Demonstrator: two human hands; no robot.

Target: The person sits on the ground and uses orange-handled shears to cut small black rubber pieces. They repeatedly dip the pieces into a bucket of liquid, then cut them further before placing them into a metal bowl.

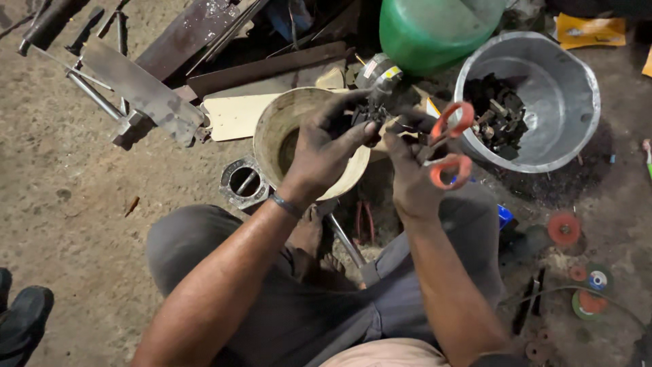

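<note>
Left hand (324, 146) pinches a small dark part (372, 112), right hand (411, 170) grips orange-handled scissors (445, 146) touching it, both above the cream bowl (272, 132); part looks light, stiff, greasy, best pinched by its edges.

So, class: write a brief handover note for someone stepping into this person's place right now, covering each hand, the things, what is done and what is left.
Left hand: grips a small dark metal part above the round cream plastic tub.
Right hand: holds orange-handled scissors, blades towards that part.
Round grey metal bucket, on the right, holds dark scrap pieces.
Done: cannot tell how much.
Left: the part is in hand, not yet put down.
</note>
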